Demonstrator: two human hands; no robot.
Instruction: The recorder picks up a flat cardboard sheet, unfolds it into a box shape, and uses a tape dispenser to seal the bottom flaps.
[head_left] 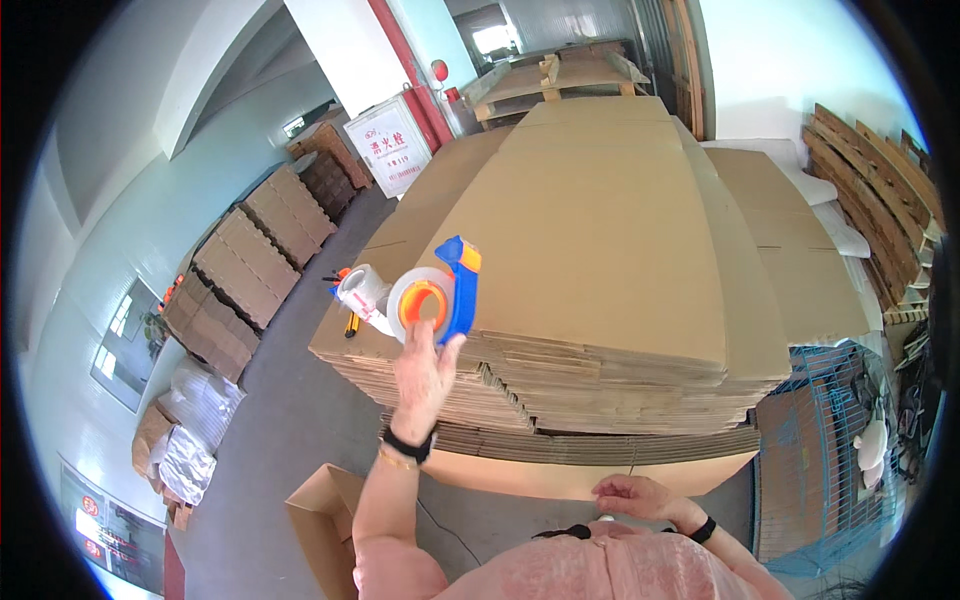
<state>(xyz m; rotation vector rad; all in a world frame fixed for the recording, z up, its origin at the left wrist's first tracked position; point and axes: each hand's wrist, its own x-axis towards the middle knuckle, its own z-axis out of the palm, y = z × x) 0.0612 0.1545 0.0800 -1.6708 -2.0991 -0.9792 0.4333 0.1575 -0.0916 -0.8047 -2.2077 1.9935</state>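
My left hand [424, 372] grips a tape dispenser [463, 300] with a blue frame and a wide roll of clear tape on an orange hub. Its fingers reach into the hub, and the thumb presses against the blue frame. The dispenser is at the near left corner of a tall stack of flat brown cardboard [600, 220]. Close to my body, my right hand [637, 496] is low beside the light cardboard panel [560, 478] at the stack's front; its fingers are loosely bent with nothing seen in them. Whether it touches the panel I cannot tell.
Beside the dispenser lie a white tape roll [362, 290] and a yellow-black cutter [352, 324]. An open carton [325, 505] stands on the floor at lower left. To the right is a blue wire cage [825, 450]. Wooden pallets [870, 205] lean behind it.
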